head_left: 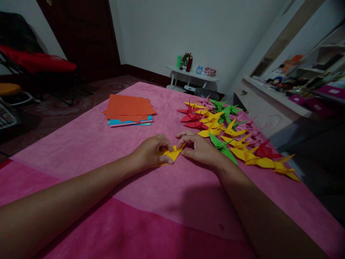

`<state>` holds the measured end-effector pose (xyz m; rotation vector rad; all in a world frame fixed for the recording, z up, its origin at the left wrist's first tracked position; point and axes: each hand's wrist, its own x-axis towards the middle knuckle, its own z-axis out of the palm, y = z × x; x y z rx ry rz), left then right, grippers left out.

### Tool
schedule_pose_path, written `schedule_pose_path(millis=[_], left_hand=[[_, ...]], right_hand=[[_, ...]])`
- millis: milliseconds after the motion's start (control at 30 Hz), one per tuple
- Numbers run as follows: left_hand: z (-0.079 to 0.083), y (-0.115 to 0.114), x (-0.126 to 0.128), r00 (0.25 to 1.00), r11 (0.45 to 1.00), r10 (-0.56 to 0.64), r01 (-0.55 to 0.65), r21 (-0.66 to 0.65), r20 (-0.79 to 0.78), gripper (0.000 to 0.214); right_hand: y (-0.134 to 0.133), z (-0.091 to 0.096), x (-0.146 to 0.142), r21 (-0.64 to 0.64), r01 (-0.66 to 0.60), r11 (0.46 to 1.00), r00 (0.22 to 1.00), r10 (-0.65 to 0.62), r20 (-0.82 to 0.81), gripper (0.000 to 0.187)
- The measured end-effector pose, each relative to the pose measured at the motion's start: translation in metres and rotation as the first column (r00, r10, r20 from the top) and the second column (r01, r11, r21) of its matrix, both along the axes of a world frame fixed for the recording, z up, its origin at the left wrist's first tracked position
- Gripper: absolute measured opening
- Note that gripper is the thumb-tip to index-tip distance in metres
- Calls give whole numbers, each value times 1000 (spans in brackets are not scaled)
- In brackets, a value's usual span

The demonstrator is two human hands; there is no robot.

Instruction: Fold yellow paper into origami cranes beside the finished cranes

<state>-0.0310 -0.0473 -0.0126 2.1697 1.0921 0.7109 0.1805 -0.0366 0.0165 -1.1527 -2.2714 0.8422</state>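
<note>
A partly folded piece of yellow origami paper (pixel 174 154) lies low over the pink cloth, between my two hands. My left hand (pixel 152 153) grips its left part with thumb and fingers and covers some of it. At the right corner, the fingertips and thumb of my right hand (pixel 198 146) pinch the paper. Just beyond my right hand rests a green paper crane (pixel 223 148), and past it spread rows of folded cranes, among them a yellow paper crane (pixel 244 155) and a red paper crane (pixel 196 125).
A stack of orange paper sheets (pixel 129 106) over blue and pink ones sits at the back left of the pink-covered table (pixel 81 144). A white shelf (pixel 194 75) with small items stands by the wall. To the right is a white dresser (pixel 258 102); a red chair (pixel 45 63) is at left.
</note>
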Motion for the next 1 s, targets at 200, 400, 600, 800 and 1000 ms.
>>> schedule_pose_path(millis=[200, 400, 600, 800, 1000], left_hand=[[-1, 1, 0, 999, 996, -33, 36, -79, 36, 29], [3, -1, 1, 997, 985, -60, 66, -159, 48, 22], [4, -1, 2, 997, 981, -51, 62, -182, 65, 19], [0, -2, 3, 998, 991, -21, 29, -133, 61, 9], [0, -5, 5, 999, 995, 9, -6, -95, 31, 13]], right_hand=[[18, 14, 0, -111, -142, 984, 972, 160, 173, 18], [32, 33, -9, -171, -264, 949, 885, 308, 350, 10], [34, 39, -11, -147, -336, 930, 808, 365, 462, 6], [33, 33, -8, -108, -268, 957, 831, 286, 477, 5], [29, 26, 0, -3, -229, 973, 870, 206, 449, 8]])
